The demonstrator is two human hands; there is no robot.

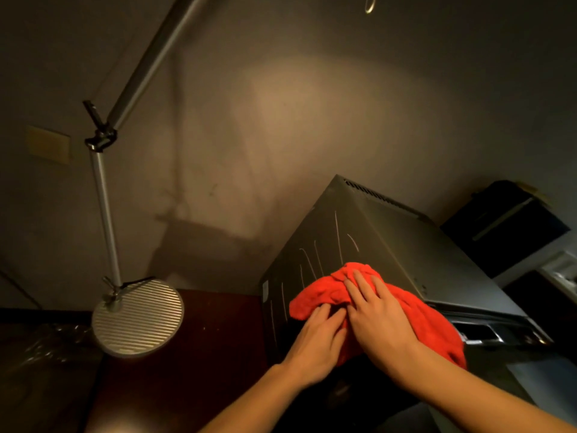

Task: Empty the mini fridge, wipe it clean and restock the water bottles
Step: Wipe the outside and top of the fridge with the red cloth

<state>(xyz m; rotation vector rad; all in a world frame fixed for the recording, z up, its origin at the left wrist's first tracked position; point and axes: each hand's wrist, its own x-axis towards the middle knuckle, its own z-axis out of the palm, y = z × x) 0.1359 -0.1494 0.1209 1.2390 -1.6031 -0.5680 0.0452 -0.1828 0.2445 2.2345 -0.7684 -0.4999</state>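
Both hands are pressing the soft, limp red cloth (415, 320) on the mini fridge (374, 232) at five o'clock, right hand (379, 317) spread flat, left hand (315, 342) bunching its edge, best gathered mid-fold

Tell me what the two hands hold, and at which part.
Both are on the red cloth against the mini fridge. The right hand presses its middle flat; the left hand curls on its lower left edge.

Soft red cloth (415, 320); matt grey, perhaps metal, fridge (390, 239); ribbed brushed-metal lamp base (137, 320).
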